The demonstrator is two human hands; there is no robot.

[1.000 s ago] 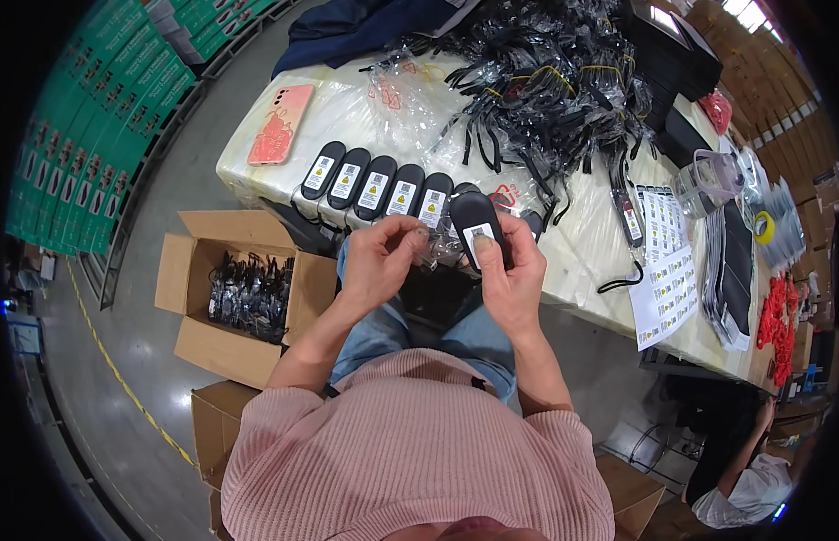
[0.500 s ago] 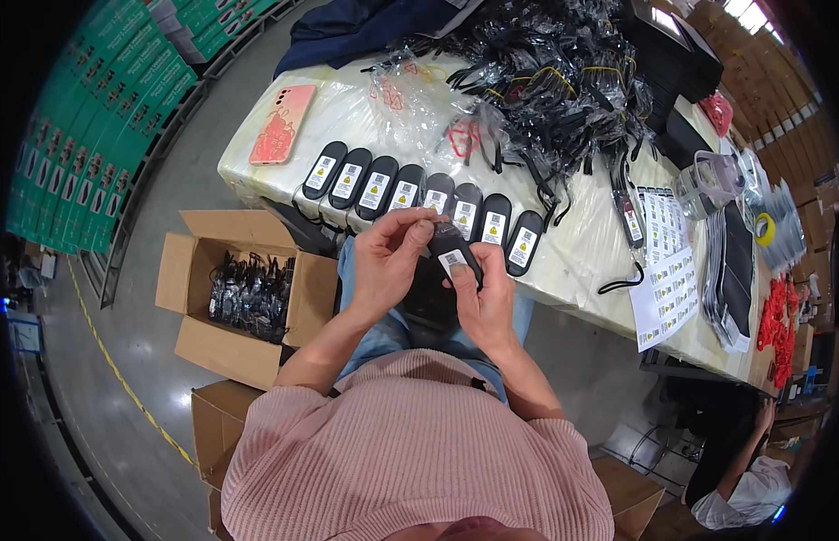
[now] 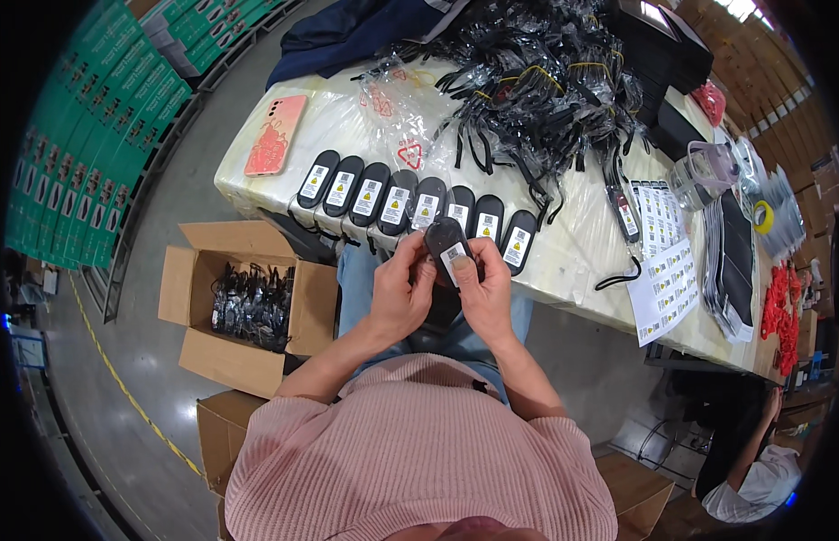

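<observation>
Both hands hold a black rounded device (image 3: 445, 236) with a white label, tilted over my lap just off the table edge. My right hand (image 3: 487, 288) grips its right side, thumb on the label. My left hand (image 3: 401, 287) is closed at its left edge, with the fingertips partly behind it. Just beyond, several matching black labelled devices (image 3: 369, 191) lie in a slanted row along the table's front edge. Black cords hang from the row's left end. A separate narrow device with a cord loop (image 3: 624, 213) rests farther right, beside sheets of labels (image 3: 663, 293).
A large heap of bagged black items (image 3: 537, 86) covers the table's far side, next to clear plastic bags (image 3: 397, 117). A pink phone (image 3: 277, 135) lies at left. An open carton (image 3: 235, 352) of wrapped items stands on the floor. Another person (image 3: 753, 482) is at lower right.
My left hand has moved from pinching the device's top end down to its left edge. The device's top end now shows uncovered. My right hand keeps its grip.
</observation>
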